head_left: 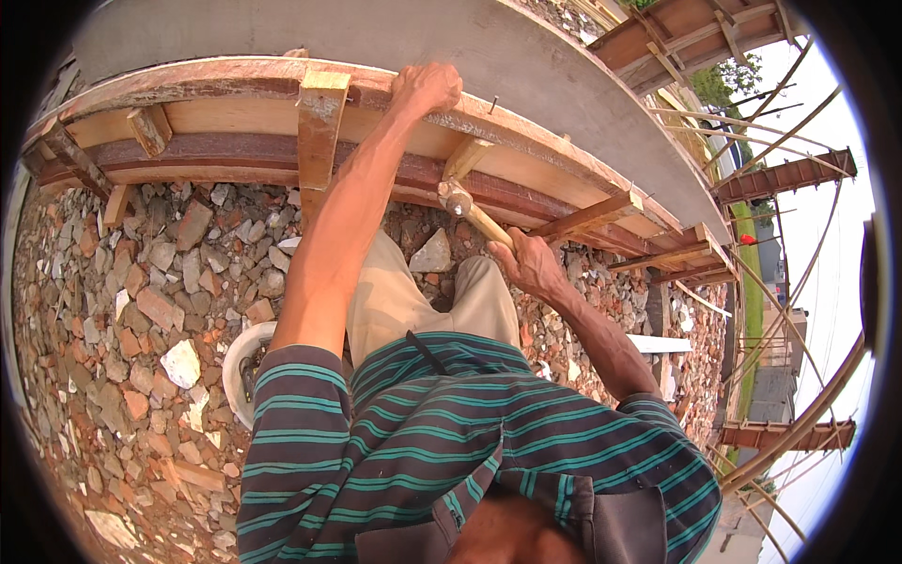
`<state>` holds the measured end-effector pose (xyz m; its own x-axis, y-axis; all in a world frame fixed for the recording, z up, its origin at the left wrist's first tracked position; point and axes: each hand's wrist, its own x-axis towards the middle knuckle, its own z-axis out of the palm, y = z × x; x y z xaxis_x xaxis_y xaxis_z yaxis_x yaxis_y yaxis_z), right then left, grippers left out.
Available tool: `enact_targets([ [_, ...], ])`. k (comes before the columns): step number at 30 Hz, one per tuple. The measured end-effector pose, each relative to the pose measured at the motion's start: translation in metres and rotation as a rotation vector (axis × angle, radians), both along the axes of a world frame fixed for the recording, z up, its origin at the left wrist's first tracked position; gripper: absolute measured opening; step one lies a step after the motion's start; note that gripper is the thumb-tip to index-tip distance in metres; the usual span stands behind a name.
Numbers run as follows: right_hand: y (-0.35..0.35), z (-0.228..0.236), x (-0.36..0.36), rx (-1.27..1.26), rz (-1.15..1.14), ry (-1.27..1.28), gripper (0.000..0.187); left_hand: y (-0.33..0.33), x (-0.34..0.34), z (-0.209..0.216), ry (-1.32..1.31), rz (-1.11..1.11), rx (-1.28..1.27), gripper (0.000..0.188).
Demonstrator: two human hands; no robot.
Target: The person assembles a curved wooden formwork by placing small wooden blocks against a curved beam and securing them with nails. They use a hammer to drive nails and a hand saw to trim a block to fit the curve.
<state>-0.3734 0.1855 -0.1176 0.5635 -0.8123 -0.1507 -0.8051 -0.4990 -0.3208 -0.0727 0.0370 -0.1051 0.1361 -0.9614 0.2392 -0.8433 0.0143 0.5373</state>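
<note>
1. Hammer (477,218) before the timber formwork (225,115), its handle (492,228) wrapped by the right hand (536,263).
2. Left hand (427,89) curled over the top edge (540,136); cannot tell what it holds.
3. Brick rubble (141,282) underfoot.
4. Grey concrete (282,28) beyond; poles (799,430), sky (817,136) farthest.

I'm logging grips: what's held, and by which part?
The right hand holds a pale wooden-handled hammer by its handle. The left hand is on brown timber formwork; whether it holds anything is unclear.
</note>
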Motion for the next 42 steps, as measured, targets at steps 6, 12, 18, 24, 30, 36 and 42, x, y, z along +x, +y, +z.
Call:
enact_targets([
  [6, 0.079, -0.036, -0.017, 0.691, -0.616, -0.857, 0.048, 0.007, -0.009, 0.006, -0.059, -0.083, 0.166, 0.04],
  [12, 0.053, 0.001, -0.05, 0.442, -0.681, -0.964, 0.043, 0.001, -0.008, 0.005, 0.004, 0.022, 0.071, 0.04],
  [18, -0.029, 0.159, -0.003, -0.246, -0.067, -0.297, 0.043, -0.018, 0.015, -0.024, 0.274, 0.178, -0.205, 0.045],
  [24, -0.16, 0.208, 0.106, -0.672, 0.717, -0.333, 0.026, -0.014, 0.024, -0.009, 0.445, 0.432, -0.411, 0.068],
  [30, -0.156, 0.214, 0.106, -0.425, 0.689, 0.385, 0.041, 0.002, 0.017, 0.002, 0.506, 0.357, -0.412, 0.066],
  [36, -0.145, 0.199, 0.044, -0.661, 0.4, -0.046, 0.036, -0.006, 0.02, -0.005, 0.464, 0.292, -0.386, 0.054],
  [42, 0.008, 0.05, -0.035, 0.511, -0.557, -1.185, 0.033, 0.0, -0.007, 0.005, 0.13, 0.188, -0.077, 0.04],
])
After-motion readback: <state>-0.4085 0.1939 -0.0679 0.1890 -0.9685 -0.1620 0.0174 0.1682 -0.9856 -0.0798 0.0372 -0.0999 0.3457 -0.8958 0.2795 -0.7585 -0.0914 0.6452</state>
